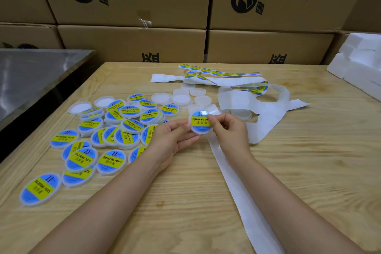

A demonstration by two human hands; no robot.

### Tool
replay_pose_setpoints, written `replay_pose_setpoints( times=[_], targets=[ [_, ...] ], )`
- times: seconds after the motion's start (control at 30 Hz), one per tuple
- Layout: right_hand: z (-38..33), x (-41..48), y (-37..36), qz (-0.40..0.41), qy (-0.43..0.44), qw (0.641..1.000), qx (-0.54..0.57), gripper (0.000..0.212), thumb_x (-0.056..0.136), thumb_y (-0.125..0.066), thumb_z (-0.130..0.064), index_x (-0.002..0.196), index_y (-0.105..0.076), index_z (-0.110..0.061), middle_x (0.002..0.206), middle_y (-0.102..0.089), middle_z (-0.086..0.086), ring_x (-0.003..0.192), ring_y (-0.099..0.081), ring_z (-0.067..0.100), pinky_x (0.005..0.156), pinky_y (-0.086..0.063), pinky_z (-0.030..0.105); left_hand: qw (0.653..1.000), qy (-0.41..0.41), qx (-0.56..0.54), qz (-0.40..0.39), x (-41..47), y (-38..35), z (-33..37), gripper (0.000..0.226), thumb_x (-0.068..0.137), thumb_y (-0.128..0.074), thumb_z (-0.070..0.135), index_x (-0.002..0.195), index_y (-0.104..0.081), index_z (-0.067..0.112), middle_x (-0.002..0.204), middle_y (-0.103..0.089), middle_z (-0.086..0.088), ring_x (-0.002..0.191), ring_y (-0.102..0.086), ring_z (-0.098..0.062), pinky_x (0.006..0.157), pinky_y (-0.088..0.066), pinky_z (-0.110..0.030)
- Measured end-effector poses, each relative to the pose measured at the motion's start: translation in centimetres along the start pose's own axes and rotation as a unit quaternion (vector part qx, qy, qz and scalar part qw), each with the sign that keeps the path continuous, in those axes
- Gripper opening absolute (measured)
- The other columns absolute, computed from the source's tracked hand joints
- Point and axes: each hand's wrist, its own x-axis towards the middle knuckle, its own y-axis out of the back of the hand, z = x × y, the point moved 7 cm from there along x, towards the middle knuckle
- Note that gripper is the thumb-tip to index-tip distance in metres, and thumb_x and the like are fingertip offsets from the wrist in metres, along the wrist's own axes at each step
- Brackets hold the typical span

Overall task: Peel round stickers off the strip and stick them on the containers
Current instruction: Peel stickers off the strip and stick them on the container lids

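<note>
A small round white container (199, 131) is held above the wooden table, and a blue and yellow round sticker (199, 122) covers its top. My left hand (174, 138) cradles it from the left and below with curled fingers. My right hand (228, 130) pinches the sticker's right edge between thumb and fingers. The white backing strip (233, 181) runs from under my right hand toward the front edge. Its far part with unpeeled stickers (218, 72) lies coiled at the back. Several bare containers (181, 99) sit behind my hands.
A heap of several stickered containers (111, 136) covers the table's left half. Cardboard boxes (132, 43) form a wall behind. A metal table (35, 74) stands at left, white foam blocks (358, 62) at the back right. Bare wood (319, 171) lies right of the strip.
</note>
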Motion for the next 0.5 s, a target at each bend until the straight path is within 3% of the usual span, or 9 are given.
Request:
replay_pose_setpoints(
  times=[0.33, 0.5],
  targets=[
    [-0.01, -0.15, 0.07, 0.011, -0.003, 0.999, -0.033, 0.024, 0.087, -0.065, -0.020, 0.066, -0.060, -0.012, 0.057, -0.054, -0.011, 0.055, -0.046, 0.000, 0.058, -0.039, 0.016, 1.000, 0.001, 0.008, 0.005, -0.06, -0.07, -0.01, 0.011, 0.089, -0.055, 0.001, 0.097, -0.063, 0.000, 0.085, -0.073, -0.015, 0.078, -0.071, -0.023, 0.065, -0.058, -0.027],
    [-0.32, -0.34, 0.11, 0.014, 0.001, 0.999, -0.047, 0.023, 0.088, -0.064, -0.017, 0.071, -0.061, -0.001, 0.060, -0.055, -0.005, 0.056, -0.046, 0.003, 0.059, -0.040, 0.019, 0.999, -0.014, 0.037, 0.019, -0.18, -0.24, 0.07, 0.012, 0.085, -0.062, 0.006, 0.095, -0.064, 0.001, 0.083, -0.074, -0.011, 0.078, -0.071, -0.021, 0.066, -0.057, -0.025]
  ],
)
